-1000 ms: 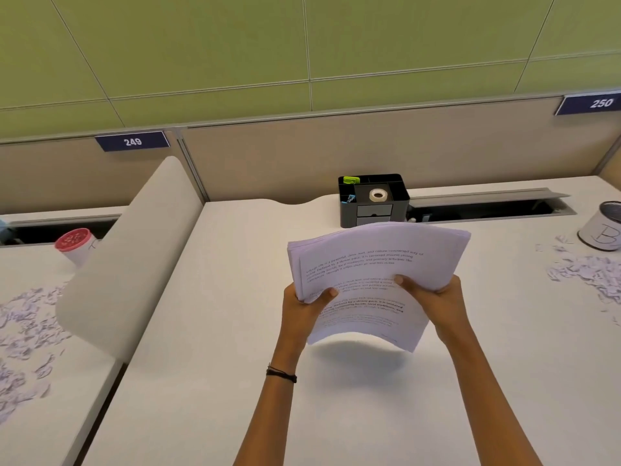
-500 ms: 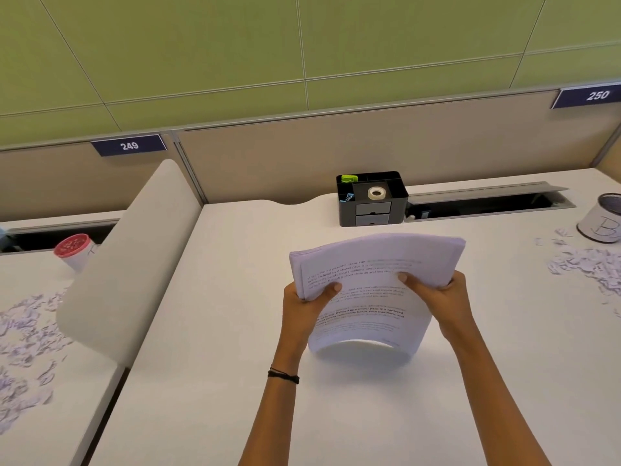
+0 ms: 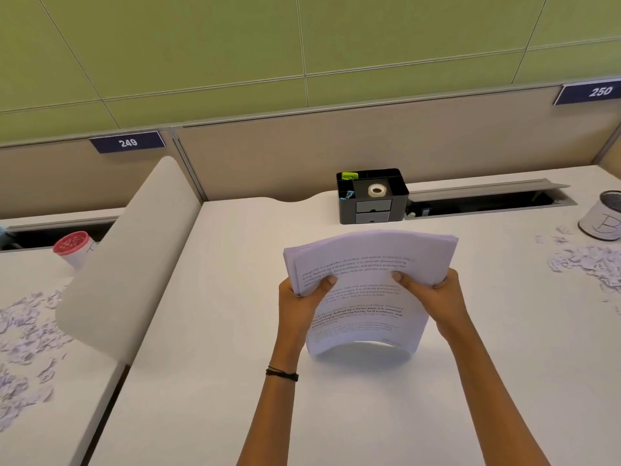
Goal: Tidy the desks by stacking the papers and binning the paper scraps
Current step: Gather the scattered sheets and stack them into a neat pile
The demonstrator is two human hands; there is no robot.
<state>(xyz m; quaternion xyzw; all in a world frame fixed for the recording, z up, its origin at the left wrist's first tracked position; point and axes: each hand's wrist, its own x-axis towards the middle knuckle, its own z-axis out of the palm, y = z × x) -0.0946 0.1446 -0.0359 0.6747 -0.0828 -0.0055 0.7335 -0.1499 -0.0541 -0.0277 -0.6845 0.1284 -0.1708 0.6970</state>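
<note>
Thick stack of papers (image 3: pixel 369 264), white w/ a faint lilac cast, printed in black paragraphs, some lines bold; held roughly upright and long-ways over the middle of the white desk (image 3: pixel 218 348), top leaning away from the person. Sheets are thin and floppy: the top edges fan out a bit on the left side, not squared, and the bottom edge bows up in an arch w/ a soft shadow under it. Bottom corners sit at or just above the desk; can't tell if they touch. Left hand (image 3: pixel 302 304) grips the stack's left edge, thumb curled over the printed face, fingers hidden behind; thin dark band on that wrist. Right hand (image 3: pixel 433 297) grips the right edge the same way, thumb on the front. So the stack is between the two hands, approx. mid-height. Paper scraps (image 3: pixel 584 264), small crumpled bits, lie well off to the right near a white can (image 3: pixel 601 220) marked w/ a letter; more scraps (image 3: pixel 23 331) cover the next desk left, past a rounded beige divider (image 3: pixel 127 257). A matte black organiser (image 3: pixel 373 196) w/ a tape roll (image 3: pixel 377 190) on top stands behind the stack, apart from it.
</note>
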